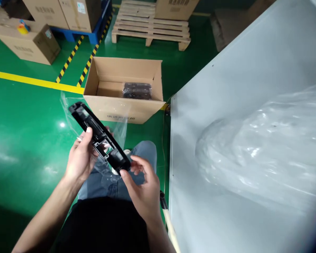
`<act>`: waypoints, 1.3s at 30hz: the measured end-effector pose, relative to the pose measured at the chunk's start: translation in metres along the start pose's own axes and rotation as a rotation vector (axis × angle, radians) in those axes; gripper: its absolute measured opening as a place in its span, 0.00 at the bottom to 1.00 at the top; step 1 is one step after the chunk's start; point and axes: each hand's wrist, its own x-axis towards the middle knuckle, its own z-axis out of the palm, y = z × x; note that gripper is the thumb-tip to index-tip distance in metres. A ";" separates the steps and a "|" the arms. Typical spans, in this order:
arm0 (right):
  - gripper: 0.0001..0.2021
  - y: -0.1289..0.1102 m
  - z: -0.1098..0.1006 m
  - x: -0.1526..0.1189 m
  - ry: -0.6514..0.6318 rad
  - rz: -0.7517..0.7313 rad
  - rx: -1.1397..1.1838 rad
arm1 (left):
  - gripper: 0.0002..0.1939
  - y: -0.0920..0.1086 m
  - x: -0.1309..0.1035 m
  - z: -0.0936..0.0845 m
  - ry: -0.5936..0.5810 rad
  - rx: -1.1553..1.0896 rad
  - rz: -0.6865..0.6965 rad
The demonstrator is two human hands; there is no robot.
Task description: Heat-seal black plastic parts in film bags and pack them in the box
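A long black plastic housing (94,128) with rectangular openings slants across the middle, over my lap. My left hand (81,154) grips it along its near side, thumb on top, with a clear plastic bag (119,131) hanging beneath and behind it. At the housing's lower right end, my right hand (144,186) pinches the tip between thumb and fingers. Beyond them an open cardboard box (123,108) stands on the floor, and several dark wrapped parts (137,90) lie inside at its right.
To the right is a grey-white surface (185,147) with a heap of clear plastic bags (252,140). A wooden pallet (150,26), a closed carton (26,45) and a blue pallet (94,35) stand farther off. A pale pole (170,225) rises beside my right arm.
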 end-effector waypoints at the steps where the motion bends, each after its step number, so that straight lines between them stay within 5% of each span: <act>1: 0.15 0.000 -0.002 0.000 0.006 0.031 0.044 | 0.24 0.001 -0.003 0.002 -0.004 -0.038 0.011; 5: 0.13 -0.009 -0.015 0.013 0.046 0.041 0.225 | 0.22 0.004 -0.021 0.010 -0.009 -0.141 0.042; 12: 0.09 -0.036 -0.026 0.027 0.184 -0.170 0.269 | 0.20 0.009 -0.046 0.019 -0.024 -0.213 0.142; 21: 0.10 -0.046 -0.030 0.024 0.193 -0.250 0.316 | 0.25 0.017 -0.060 0.025 -0.073 -0.198 0.235; 26: 0.11 -0.048 -0.030 0.022 0.189 -0.255 0.357 | 0.28 0.023 -0.067 0.029 0.060 -0.176 0.303; 39: 0.10 -0.049 -0.029 0.016 0.119 -0.240 0.414 | 0.29 0.033 -0.063 0.029 0.015 -0.162 0.250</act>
